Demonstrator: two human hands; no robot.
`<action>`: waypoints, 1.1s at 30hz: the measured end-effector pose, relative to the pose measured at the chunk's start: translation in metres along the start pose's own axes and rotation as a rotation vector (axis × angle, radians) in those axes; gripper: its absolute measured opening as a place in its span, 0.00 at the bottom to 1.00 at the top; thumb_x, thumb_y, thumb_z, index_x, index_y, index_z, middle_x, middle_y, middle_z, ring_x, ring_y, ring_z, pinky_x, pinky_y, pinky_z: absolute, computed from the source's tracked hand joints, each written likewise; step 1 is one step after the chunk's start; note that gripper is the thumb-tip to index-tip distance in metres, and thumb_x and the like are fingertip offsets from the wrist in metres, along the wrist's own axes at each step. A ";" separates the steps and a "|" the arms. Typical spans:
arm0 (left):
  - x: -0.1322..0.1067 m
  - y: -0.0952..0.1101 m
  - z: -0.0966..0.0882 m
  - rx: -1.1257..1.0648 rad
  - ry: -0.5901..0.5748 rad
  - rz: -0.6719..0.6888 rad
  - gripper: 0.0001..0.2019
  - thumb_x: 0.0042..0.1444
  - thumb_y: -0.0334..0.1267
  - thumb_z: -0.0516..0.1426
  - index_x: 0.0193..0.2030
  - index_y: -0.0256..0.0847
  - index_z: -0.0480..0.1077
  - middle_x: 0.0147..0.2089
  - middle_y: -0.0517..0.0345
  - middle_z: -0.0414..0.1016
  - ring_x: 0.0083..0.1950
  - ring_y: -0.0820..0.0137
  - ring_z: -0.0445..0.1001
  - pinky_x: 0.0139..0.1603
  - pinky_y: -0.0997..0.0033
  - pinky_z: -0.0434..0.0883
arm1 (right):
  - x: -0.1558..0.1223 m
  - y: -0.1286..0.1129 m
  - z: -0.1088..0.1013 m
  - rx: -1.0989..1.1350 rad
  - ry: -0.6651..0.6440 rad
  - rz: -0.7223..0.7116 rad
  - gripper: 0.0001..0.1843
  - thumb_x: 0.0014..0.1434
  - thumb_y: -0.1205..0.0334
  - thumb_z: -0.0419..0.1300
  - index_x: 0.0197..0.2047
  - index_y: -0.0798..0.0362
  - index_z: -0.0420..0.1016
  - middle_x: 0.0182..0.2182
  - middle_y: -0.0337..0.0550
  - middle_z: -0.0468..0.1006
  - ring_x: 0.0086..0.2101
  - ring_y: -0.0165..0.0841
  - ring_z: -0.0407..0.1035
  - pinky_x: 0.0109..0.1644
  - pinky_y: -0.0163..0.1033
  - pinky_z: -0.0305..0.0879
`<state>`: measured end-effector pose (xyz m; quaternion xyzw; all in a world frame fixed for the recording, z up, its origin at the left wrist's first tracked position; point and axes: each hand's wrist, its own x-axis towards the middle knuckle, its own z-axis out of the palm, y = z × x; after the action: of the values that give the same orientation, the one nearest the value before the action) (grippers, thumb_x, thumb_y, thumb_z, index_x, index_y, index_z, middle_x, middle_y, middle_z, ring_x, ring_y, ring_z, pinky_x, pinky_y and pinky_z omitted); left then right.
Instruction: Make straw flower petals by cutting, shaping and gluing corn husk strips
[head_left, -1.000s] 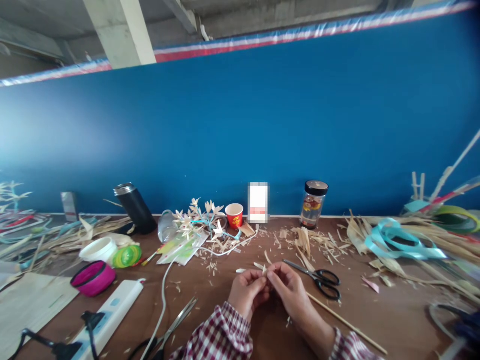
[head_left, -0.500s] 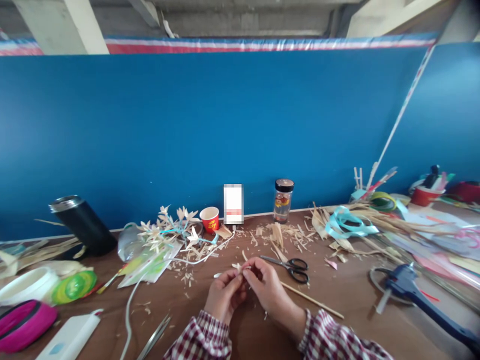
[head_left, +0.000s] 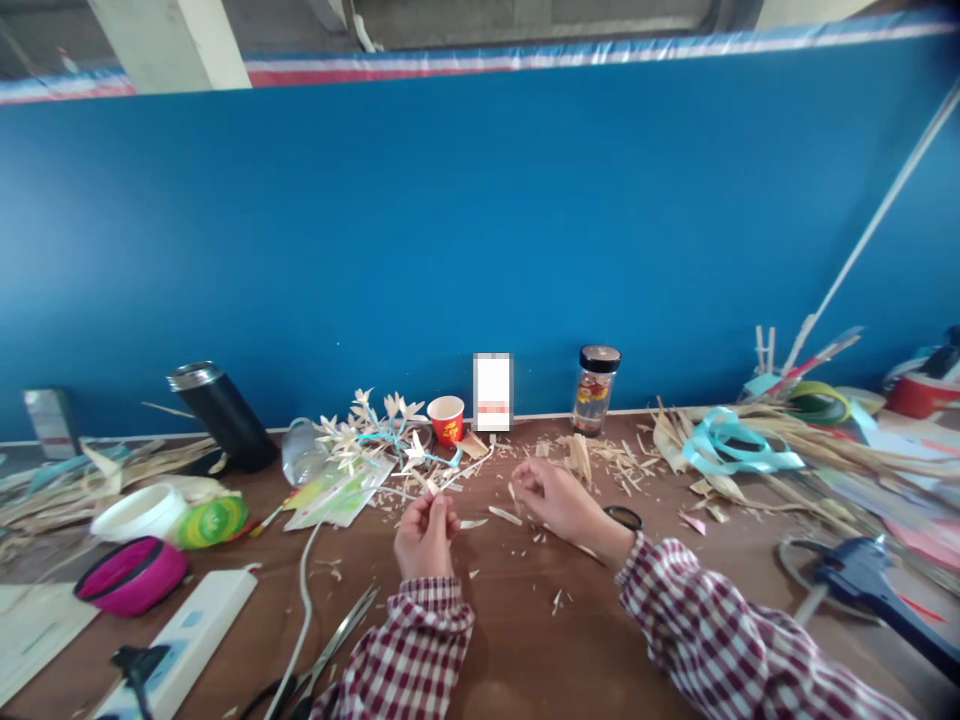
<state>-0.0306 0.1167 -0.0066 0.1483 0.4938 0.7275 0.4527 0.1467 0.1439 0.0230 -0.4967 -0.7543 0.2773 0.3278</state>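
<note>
The brown table (head_left: 525, 640) spreads beneath both hands. A bunch of pale flowers (head_left: 351, 447) lies just beyond the left hand (head_left: 424, 538). The hands are apart: the right hand (head_left: 551, 502) has curled fingers, and whether it grips anything I cannot tell. The left pinches a small pale piece (head_left: 431, 488) at its fingertips. Pale slivers (head_left: 505, 515) lie between the hands.

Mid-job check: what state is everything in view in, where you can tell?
Left hand: pinching a pale piece
Right hand: fingers bent, grip unclear
Jar: upright, lid on
Red cup: upright, open
Power strip: black plug in it
Left scissors: blades nearly closed
Glue gun: lying down
Ribbon: loosely looped
</note>
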 end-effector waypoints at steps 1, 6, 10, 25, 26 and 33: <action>0.003 0.000 -0.001 0.002 0.022 0.000 0.08 0.43 0.30 0.62 0.32 0.37 0.69 0.24 0.65 0.74 0.19 0.81 0.68 0.22 0.83 0.68 | 0.002 0.000 0.004 -0.084 -0.033 -0.007 0.08 0.54 0.66 0.53 0.39 0.52 0.68 0.25 0.38 0.74 0.26 0.30 0.67 0.30 0.33 0.56; 0.012 -0.006 -0.004 -0.010 0.037 -0.121 0.04 0.46 0.25 0.59 0.27 0.37 0.69 0.26 0.62 0.74 0.23 0.80 0.71 0.28 0.80 0.70 | 0.011 -0.001 0.026 -0.259 -0.119 -0.033 0.14 0.50 0.73 0.54 0.40 0.51 0.69 0.30 0.40 0.76 0.32 0.32 0.69 0.34 0.33 0.55; 0.012 -0.009 -0.005 0.010 -0.016 -0.156 0.06 0.46 0.24 0.60 0.27 0.38 0.70 0.30 0.60 0.76 0.32 0.77 0.74 0.37 0.77 0.71 | 0.013 -0.006 0.019 -0.323 -0.120 -0.016 0.11 0.52 0.70 0.54 0.40 0.53 0.69 0.33 0.45 0.76 0.33 0.34 0.68 0.34 0.35 0.54; -0.001 -0.011 0.005 -0.162 -0.147 -0.309 0.08 0.53 0.21 0.53 0.28 0.32 0.71 0.31 0.50 0.77 0.35 0.74 0.76 0.46 0.71 0.71 | 0.020 -0.006 0.042 -0.297 -0.242 -0.091 0.04 0.47 0.72 0.56 0.26 0.55 0.71 0.25 0.41 0.74 0.27 0.30 0.65 0.30 0.31 0.53; -0.001 -0.011 0.005 -0.163 -0.148 -0.307 0.08 0.53 0.21 0.53 0.28 0.32 0.71 0.31 0.50 0.77 0.35 0.74 0.76 0.47 0.71 0.71 | 0.020 -0.005 0.041 -0.285 -0.237 -0.097 0.06 0.48 0.72 0.55 0.28 0.55 0.72 0.27 0.41 0.75 0.28 0.29 0.66 0.31 0.31 0.54; -0.004 -0.011 0.005 -0.141 -0.142 -0.324 0.07 0.52 0.21 0.55 0.28 0.33 0.71 0.36 0.49 0.77 0.37 0.74 0.76 0.46 0.71 0.71 | 0.021 0.002 0.041 -0.250 -0.218 -0.110 0.08 0.51 0.71 0.53 0.29 0.55 0.72 0.27 0.41 0.76 0.28 0.30 0.67 0.31 0.31 0.55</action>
<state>-0.0193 0.1174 -0.0123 0.0855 0.4258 0.6657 0.6068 0.1102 0.1604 -0.0004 -0.4586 -0.8399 0.2152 0.1946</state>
